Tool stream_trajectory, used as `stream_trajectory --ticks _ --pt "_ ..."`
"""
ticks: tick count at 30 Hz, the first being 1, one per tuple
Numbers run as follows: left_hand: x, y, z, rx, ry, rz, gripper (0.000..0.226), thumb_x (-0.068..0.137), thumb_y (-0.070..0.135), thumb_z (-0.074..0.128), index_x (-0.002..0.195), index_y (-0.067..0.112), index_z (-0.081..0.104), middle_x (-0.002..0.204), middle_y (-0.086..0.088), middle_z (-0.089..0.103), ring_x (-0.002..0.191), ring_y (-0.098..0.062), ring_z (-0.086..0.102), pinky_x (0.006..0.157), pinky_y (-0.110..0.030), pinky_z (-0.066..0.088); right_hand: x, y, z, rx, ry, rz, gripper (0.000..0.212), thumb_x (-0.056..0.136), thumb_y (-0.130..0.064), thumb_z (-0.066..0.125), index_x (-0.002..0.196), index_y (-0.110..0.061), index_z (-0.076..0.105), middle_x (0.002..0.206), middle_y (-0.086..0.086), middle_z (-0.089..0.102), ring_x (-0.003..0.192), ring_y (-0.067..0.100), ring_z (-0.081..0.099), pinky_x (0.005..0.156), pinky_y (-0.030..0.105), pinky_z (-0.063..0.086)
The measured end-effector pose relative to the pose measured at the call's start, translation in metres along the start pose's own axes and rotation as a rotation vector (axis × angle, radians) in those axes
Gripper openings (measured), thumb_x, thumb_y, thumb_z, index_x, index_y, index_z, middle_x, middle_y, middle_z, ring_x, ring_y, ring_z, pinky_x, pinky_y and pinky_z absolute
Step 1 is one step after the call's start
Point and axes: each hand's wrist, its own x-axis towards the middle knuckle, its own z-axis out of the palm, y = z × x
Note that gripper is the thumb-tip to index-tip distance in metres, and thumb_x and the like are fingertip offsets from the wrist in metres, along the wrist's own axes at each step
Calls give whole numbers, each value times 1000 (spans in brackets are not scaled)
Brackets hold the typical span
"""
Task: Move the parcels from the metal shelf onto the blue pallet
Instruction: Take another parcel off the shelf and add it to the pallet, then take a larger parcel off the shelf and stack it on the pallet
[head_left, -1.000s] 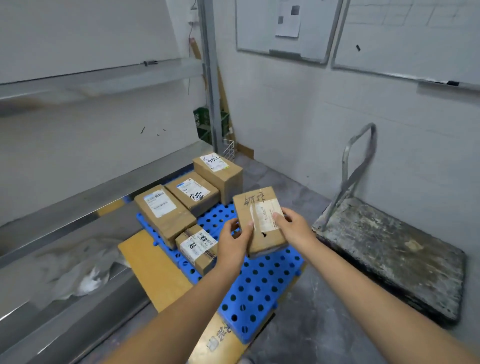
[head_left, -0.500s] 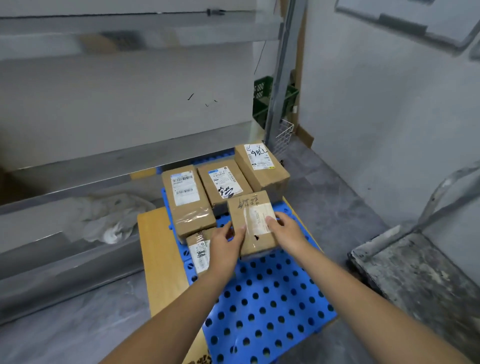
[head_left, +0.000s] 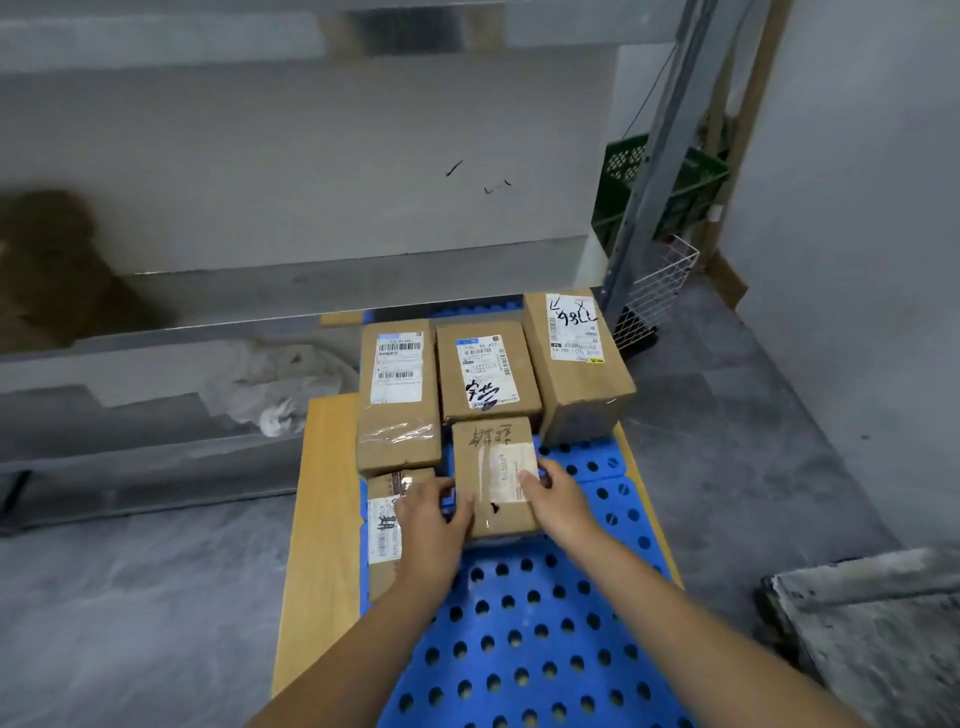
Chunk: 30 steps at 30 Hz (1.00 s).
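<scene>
Five cardboard parcels are sitting on the blue pallet (head_left: 545, 649). The handwritten parcel (head_left: 491, 467) is lying near the pallet's middle, just in front of the back row of three. The left hand (head_left: 431, 519) and right hand (head_left: 556, 499) are clasping its two long sides, fingers curled round the edges. Judgement: the carton is behaving as stiff and light. The glossy tape is likely slippery, so the bare cardboard edges are offering the better hold. A green crate (head_left: 670, 192) and a wire basket (head_left: 660, 291) are standing beyond the pallet's far right corner, contents not discernible.

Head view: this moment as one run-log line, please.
phase: placing; left hand: holds parcel; right hand: holds parcel; parcel: on or just above blue pallet
</scene>
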Motion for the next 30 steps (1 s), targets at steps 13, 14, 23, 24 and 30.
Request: stream_trajectory --ticks 13,14,23,24,30 --pt "0 4 4 -196 102 4 30 89 13 69 117 12 59 110 0 59 98 -9 61 81 -11 48 14 -3 -13 -118 -146 -117 47 100 -28 47 144 -15 37 138 7 46 121 23 52 102 40 44" --pt "-1 6 2 -192 117 14 29 88 13 69 116 13 60 110 1 57 99 -9 60 81 -10 47 13 -5 -14 -151 -105 -147 49 100 -29 47 145 -16 34 139 6 41 125 23 48 103 38 42" --pt "-2 37 -54 59 134 149 32 97 20 54 129 17 54 126 4 52 109 0 49 87 -3 32 -8 -74 -10 -405 -89 -565 45 99 -25 44 142 -16 38 142 3 39 134 17 32 109 32 31" --pt "-2 40 -68 91 151 164 34 98 19 52 132 17 52 129 3 51 115 -1 45 94 -7 32 -13 -88 -4 -432 -117 -616 45 99 -26 43 142 -16 38 142 3 39 134 17 33 109 32 31" --pt "-8 52 -174 353 293 243 39 99 21 46 137 11 47 136 -7 50 130 -21 41 107 -32 33 -48 -185 43 -577 -122 -868 50 99 -30 45 145 -13 35 148 5 36 141 21 24 110 34 26"
